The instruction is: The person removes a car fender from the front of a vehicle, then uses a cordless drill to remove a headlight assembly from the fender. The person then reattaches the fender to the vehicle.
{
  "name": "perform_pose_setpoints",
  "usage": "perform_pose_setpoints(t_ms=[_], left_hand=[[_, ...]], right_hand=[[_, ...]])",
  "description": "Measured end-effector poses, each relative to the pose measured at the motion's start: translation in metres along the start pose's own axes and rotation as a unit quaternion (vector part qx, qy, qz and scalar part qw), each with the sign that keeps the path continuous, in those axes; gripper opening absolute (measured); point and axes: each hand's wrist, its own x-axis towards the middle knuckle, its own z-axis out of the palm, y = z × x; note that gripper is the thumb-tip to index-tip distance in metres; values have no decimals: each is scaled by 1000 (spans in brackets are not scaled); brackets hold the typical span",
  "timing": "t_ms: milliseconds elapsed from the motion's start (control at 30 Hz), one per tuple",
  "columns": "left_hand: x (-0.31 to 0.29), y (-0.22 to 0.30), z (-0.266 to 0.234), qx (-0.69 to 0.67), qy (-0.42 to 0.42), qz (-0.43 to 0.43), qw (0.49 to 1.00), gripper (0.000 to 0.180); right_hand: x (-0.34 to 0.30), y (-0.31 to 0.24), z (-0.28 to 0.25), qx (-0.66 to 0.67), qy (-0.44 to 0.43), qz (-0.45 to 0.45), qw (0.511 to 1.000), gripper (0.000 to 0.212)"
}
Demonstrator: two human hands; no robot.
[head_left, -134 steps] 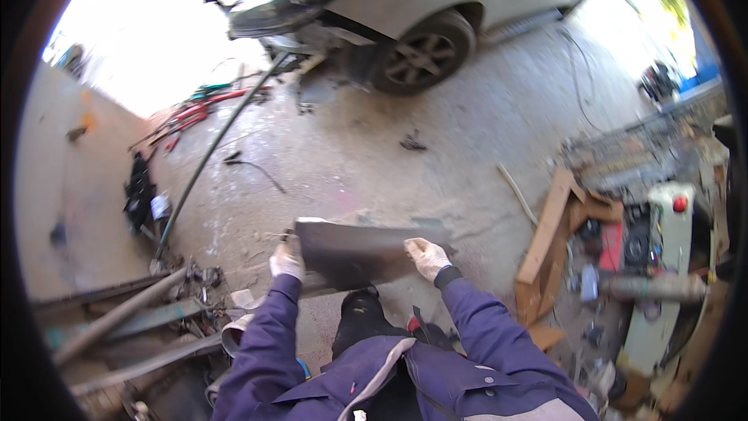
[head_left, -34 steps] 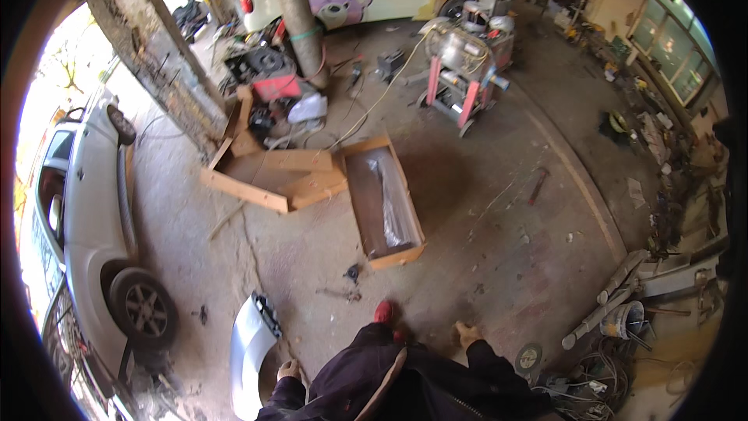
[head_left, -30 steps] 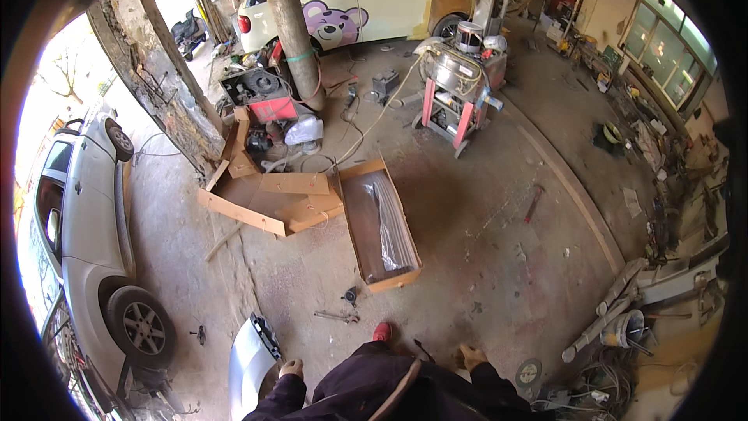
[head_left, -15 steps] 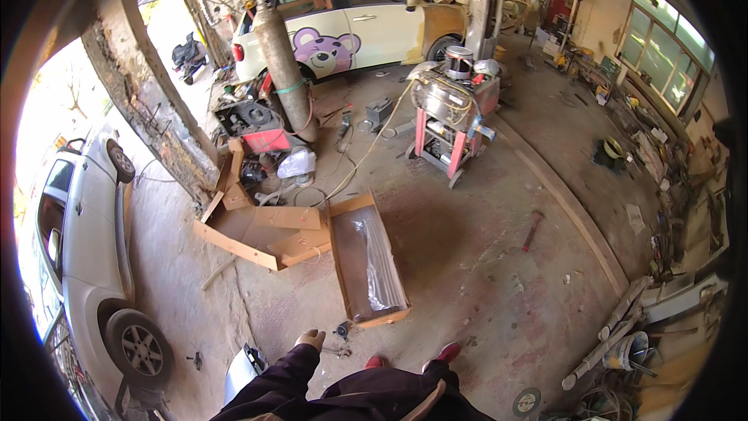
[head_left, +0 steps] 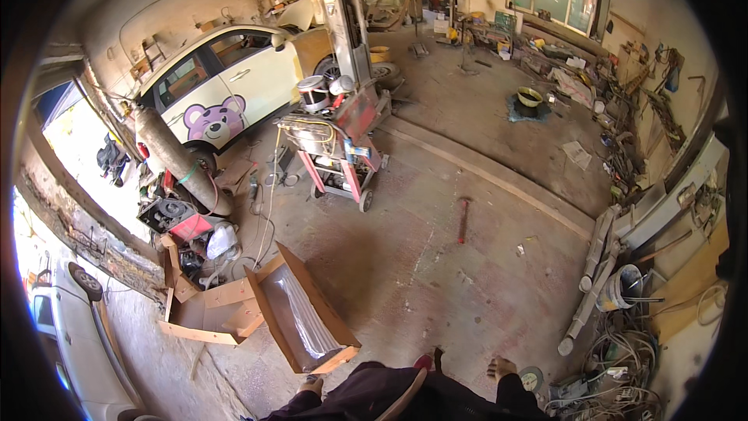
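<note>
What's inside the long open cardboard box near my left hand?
The cardboard box holds shiny plastic sheeting lying lengthwise. I can't make out anything beneath it.

Two hands (head_left: pixel 312 384) (head_left: pixel 501 368), two cars (head_left: pixel 261 82) (head_left: pixel 66 351) and two cardboard trays (head_left: pixel 199 332) (head_left: pixel 315 301) are counted; one gas cylinder (head_left: pixel 175 156), one wheeled cart (head_left: pixel 335 140), one hammer (head_left: pixel 463 221) and one bear decal (head_left: pixel 214 122) are recorded.

1. Your left hand (head_left: pixel 312 384) has drawn closer to you.
2. Your right hand (head_left: pixel 501 368) is back in view.
3. The dark panel has left your grip.
4. The silver curved panel has left view.
</note>
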Motion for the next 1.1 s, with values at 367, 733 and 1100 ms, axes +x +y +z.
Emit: perform_pose_setpoints(t_ms=[367,733,1100], left_hand=[[82,208,-21,-26,-26,102,994,69],[208,572,17,-48,-111,266,956,34],[-47,981,-36,-284,-357,553,697,45]], right_hand=[[69,27,-75,78,11,129,989,31],[52,-51,-37,-330,9,-23,944,31],[84,-221,51,133,127,-3,983,22]])
